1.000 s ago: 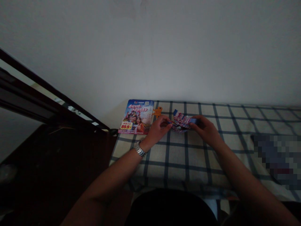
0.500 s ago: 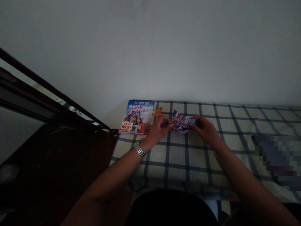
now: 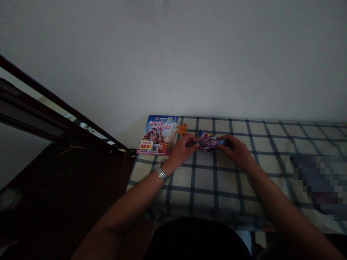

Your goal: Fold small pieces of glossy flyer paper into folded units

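Observation:
Both of my hands grip a folded piece of printed paper (image 3: 207, 141), blue with red and white lettering, just above the checked cloth (image 3: 217, 180). My left hand (image 3: 182, 148), with a metal watch on the wrist, pinches its left end. At the right end, my right hand (image 3: 235, 150) presses the paper between fingers and thumb. The paper looks creased and flattened between them.
A stack of colourful flyers (image 3: 158, 134) lies at the cloth's far left corner, with a small orange object (image 3: 181, 128) beside it. A white wall rises just behind. A dark wooden frame (image 3: 48, 119) and dark surface lie to the left. A blurred patch (image 3: 320, 184) sits right.
The paper has been pressed flatter and lower; its raised upper flap is folded down. Both hands stay in nearly the same place, the right one shifted slightly left.

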A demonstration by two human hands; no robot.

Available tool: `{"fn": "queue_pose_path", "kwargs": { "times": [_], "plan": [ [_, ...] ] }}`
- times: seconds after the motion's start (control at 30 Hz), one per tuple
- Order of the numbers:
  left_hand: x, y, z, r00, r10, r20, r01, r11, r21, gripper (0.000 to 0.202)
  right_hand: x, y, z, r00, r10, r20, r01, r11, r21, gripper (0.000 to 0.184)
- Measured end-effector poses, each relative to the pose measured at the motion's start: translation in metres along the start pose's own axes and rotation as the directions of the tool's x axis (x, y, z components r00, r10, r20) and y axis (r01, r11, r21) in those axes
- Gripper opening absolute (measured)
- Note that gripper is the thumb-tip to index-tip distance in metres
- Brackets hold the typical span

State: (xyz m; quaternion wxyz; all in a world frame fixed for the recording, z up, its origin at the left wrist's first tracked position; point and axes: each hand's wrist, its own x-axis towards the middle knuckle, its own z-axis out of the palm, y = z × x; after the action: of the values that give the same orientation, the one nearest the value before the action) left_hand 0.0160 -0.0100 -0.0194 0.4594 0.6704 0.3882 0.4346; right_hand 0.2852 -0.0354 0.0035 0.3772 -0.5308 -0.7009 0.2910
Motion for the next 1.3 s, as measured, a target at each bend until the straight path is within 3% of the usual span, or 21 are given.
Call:
{"fn": "queue_pose_path", "kwargs": {
  "times": [0.4, 0.63, 0.8, 0.93, 1.3],
  "plan": [
    [0.0, -0.001, -0.001, 0.999, 0.026, -0.031, -0.023, 0.997, 0.078, 0.014, -0.005, -0.012, 0.003, 0.966, -0.26, 0.007, 0.256, 0.946, -0.197, 0.022],
    [0.0, 0.002, 0.0, 0.998, 0.025, -0.06, -0.021, 0.998, 0.057, 0.016, -0.006, -0.01, 0.007, 0.958, -0.286, 0.017, 0.283, 0.931, -0.23, 0.021],
    [-0.005, 0.017, -0.002, 0.997, 0.053, -0.053, -0.053, 0.999, 0.006, 0.048, -0.007, -0.014, 0.007, 0.956, -0.294, 0.015, 0.289, 0.927, -0.239, 0.02],
    [-0.007, 0.02, -0.003, 0.992, 0.129, -0.003, -0.128, 0.987, 0.093, 0.039, -0.007, -0.019, 0.007, 0.956, -0.291, 0.02, 0.287, 0.925, -0.25, 0.019],
    [-0.005, 0.02, -0.001, 0.99, 0.13, -0.054, -0.12, 0.981, 0.152, 0.03, -0.008, -0.026, 0.007, 0.95, -0.312, 0.011, 0.303, 0.914, -0.269, 0.025]
  ]
}}
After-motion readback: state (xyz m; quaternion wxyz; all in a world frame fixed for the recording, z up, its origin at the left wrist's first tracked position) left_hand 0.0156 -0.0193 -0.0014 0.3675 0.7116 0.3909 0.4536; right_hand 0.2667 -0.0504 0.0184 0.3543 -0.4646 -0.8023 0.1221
